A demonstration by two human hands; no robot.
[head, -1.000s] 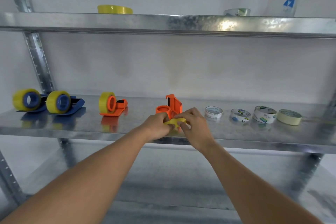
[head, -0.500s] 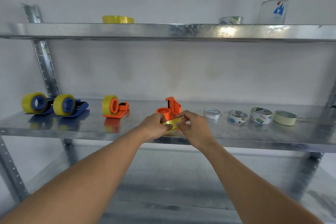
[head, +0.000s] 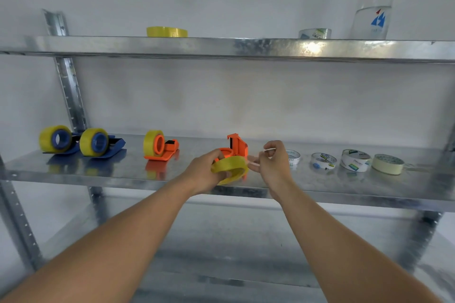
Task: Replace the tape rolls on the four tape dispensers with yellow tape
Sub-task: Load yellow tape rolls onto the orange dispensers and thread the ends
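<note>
We are working on the last of the four, the empty orange plastic tape dispenser [head: 234, 149] standing on the shiny metal shelf [head: 172, 179]. Our left hand [head: 205, 174] has its fingers curled round a flat yellow tape roll [head: 230, 167], held just in front of that orange dispenser. Our right hand [head: 273, 166], just to the right of the dispenser, pinches what looks like the loose end of the tape between thumb and finger, pulling it away from the roll.

To the left of the empty dispenser, one more orange dispenser with yellow tape [head: 158, 146] and two blue dispensers with yellow tape [head: 81, 141] look done. To its right lie four small white and cream tape rolls [head: 344, 162].

We think the next move is to slide the roll onto the round orange hub, then lead the loose end to the cutter. The sticky end could fold onto itself, so we should keep it tight
</note>
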